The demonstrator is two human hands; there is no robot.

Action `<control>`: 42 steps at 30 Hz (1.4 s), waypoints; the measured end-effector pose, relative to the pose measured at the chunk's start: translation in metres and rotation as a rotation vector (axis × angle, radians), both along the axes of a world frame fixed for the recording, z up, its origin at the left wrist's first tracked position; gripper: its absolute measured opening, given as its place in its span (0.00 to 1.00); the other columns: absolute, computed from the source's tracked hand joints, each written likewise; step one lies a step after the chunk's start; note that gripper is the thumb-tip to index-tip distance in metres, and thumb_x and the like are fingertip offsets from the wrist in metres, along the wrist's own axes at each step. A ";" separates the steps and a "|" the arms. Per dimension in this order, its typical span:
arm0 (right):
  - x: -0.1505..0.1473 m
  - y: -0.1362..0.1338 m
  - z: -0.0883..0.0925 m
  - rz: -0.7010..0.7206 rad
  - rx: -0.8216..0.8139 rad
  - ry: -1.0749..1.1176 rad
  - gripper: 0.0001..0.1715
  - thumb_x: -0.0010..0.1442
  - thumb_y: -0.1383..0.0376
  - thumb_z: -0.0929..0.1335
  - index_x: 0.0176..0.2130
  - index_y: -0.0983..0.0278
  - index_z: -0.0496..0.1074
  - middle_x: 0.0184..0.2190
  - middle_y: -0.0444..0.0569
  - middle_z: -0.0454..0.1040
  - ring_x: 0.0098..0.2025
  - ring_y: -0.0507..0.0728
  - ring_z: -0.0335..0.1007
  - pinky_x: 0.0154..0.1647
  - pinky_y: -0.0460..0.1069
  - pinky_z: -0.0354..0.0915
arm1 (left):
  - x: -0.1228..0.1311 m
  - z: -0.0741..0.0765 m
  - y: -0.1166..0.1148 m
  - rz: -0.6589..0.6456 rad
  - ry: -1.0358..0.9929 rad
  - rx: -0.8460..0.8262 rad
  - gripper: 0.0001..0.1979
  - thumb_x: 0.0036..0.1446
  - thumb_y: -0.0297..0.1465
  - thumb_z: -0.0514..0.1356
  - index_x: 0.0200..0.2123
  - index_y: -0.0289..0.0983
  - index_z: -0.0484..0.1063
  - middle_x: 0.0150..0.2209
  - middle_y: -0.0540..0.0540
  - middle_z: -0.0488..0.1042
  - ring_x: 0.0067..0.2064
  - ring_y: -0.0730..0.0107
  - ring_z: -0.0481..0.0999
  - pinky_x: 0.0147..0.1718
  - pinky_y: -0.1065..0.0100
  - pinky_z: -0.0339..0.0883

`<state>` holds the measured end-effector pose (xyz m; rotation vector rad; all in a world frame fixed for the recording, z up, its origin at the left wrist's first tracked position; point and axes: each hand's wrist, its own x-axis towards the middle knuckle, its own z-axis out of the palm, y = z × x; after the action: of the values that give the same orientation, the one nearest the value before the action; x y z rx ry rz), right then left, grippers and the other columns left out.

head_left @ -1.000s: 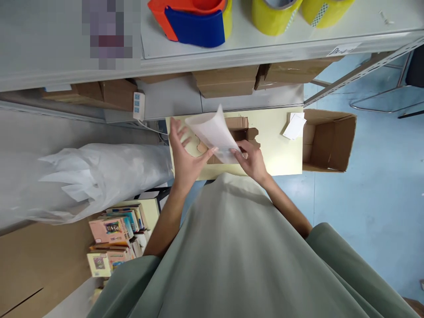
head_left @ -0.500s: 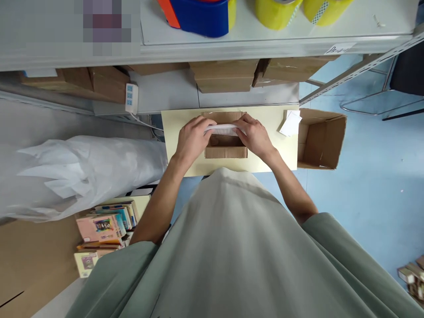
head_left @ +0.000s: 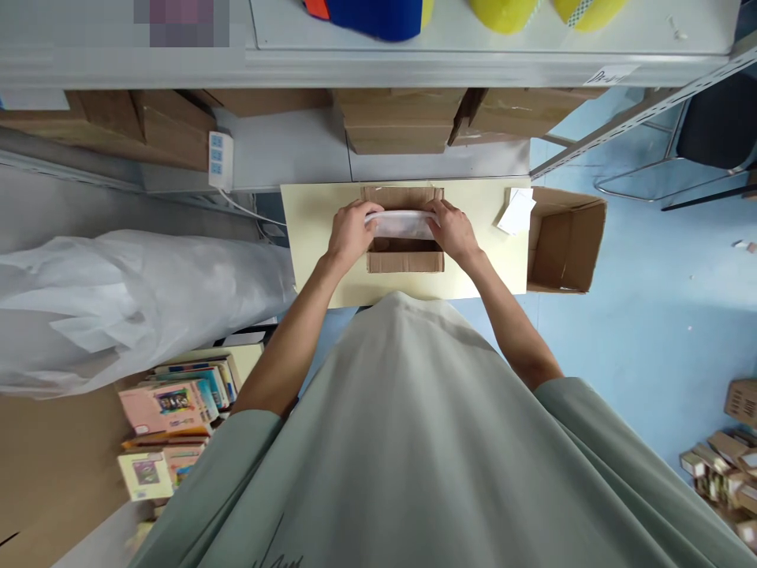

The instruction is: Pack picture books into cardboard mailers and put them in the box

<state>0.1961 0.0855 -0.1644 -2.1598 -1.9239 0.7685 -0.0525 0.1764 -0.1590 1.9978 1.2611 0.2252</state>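
Observation:
An open brown cardboard box stands on the pale yellow board in front of me, its near and far flaps folded outward. Over its opening is a flat white item in what looks like translucent wrapping; its exact kind I cannot make out. My left hand grips the item's left end, with the fingers closed on the far edge. At the opposite end, my right hand pinches it the same way. The item's lower edge reaches into the box, and part of the dark inside shows below it.
White paper slips lie on the board's right side, beside another open carton. A shelf with tape rolls crosses ahead. A power strip, a large plastic-wrapped bundle and stacked books are to the left.
The white item has tilted so that more of its broad face shows above the box opening. Both hands still hold its ends. The camera view has shifted slightly.

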 end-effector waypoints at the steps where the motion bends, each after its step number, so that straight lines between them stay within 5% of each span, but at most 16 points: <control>1: 0.000 -0.002 -0.003 -0.011 -0.004 -0.002 0.21 0.77 0.70 0.64 0.65 0.64 0.74 0.61 0.63 0.82 0.55 0.69 0.79 0.57 0.63 0.77 | 0.001 -0.005 0.000 -0.001 0.004 -0.014 0.15 0.67 0.27 0.62 0.52 0.39 0.85 0.56 0.40 0.87 0.58 0.51 0.82 0.66 0.53 0.73; 6: -0.001 -0.007 -0.015 -0.027 -0.015 -0.015 0.18 0.77 0.68 0.65 0.61 0.61 0.78 0.57 0.60 0.85 0.58 0.71 0.75 0.53 0.62 0.77 | 0.004 -0.029 0.002 0.003 0.023 -0.070 0.13 0.65 0.27 0.63 0.50 0.41 0.85 0.53 0.41 0.88 0.58 0.48 0.83 0.67 0.50 0.72; 10: -0.005 -0.006 -0.021 -0.009 -0.044 -0.070 0.16 0.78 0.69 0.66 0.57 0.63 0.82 0.54 0.62 0.86 0.61 0.71 0.74 0.65 0.65 0.70 | 0.006 -0.041 -0.002 0.012 0.039 -0.081 0.11 0.65 0.25 0.64 0.48 0.41 0.83 0.48 0.38 0.86 0.59 0.45 0.81 0.67 0.48 0.72; 20: -0.013 -0.008 -0.043 0.118 -0.033 -0.176 0.23 0.76 0.73 0.62 0.50 0.61 0.85 0.44 0.59 0.88 0.58 0.70 0.72 0.70 0.68 0.61 | 0.012 -0.055 -0.014 -0.249 0.375 -0.044 0.20 0.69 0.21 0.55 0.59 0.36 0.80 0.45 0.33 0.85 0.50 0.41 0.85 0.58 0.42 0.76; 26: -0.017 -0.005 -0.045 0.159 -0.075 -0.196 0.22 0.77 0.74 0.62 0.51 0.63 0.86 0.45 0.61 0.88 0.60 0.70 0.74 0.68 0.68 0.61 | 0.020 -0.063 -0.015 -0.264 0.319 0.026 0.18 0.68 0.22 0.53 0.47 0.33 0.84 0.42 0.28 0.84 0.59 0.39 0.81 0.66 0.41 0.71; 29: -0.016 -0.008 -0.038 0.168 -0.068 -0.207 0.22 0.77 0.74 0.62 0.51 0.64 0.85 0.51 0.62 0.87 0.63 0.70 0.73 0.68 0.66 0.61 | 0.014 -0.054 -0.018 -0.262 0.247 0.069 0.21 0.70 0.22 0.51 0.49 0.35 0.85 0.51 0.26 0.84 0.66 0.38 0.77 0.71 0.37 0.65; 34: 0.002 -0.034 -0.024 -0.062 0.152 -0.117 0.24 0.80 0.70 0.60 0.63 0.60 0.80 0.69 0.60 0.79 0.68 0.73 0.70 0.69 0.71 0.66 | -0.028 -0.043 -0.025 0.014 0.018 0.232 0.22 0.76 0.30 0.56 0.69 0.42 0.75 0.74 0.35 0.72 0.75 0.42 0.68 0.77 0.40 0.62; 38: 0.032 -0.059 -0.035 -0.341 0.249 -0.014 0.26 0.80 0.66 0.60 0.68 0.62 0.77 0.67 0.63 0.79 0.66 0.73 0.74 0.69 0.73 0.71 | -0.067 -0.056 -0.028 0.241 -0.012 0.185 0.23 0.76 0.27 0.55 0.70 0.41 0.71 0.68 0.34 0.75 0.63 0.51 0.82 0.69 0.49 0.74; 42: 0.050 -0.075 -0.053 -0.408 0.169 0.187 0.28 0.75 0.66 0.63 0.68 0.62 0.77 0.62 0.64 0.81 0.57 0.70 0.82 0.60 0.70 0.81 | -0.076 -0.066 -0.033 0.167 0.037 0.070 0.24 0.70 0.21 0.56 0.65 0.41 0.75 0.61 0.37 0.79 0.49 0.60 0.86 0.57 0.57 0.81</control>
<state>0.2466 0.0101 -0.2174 -2.1816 -1.3441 0.6741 -0.1284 0.1433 -0.2249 1.9642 1.4645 0.3183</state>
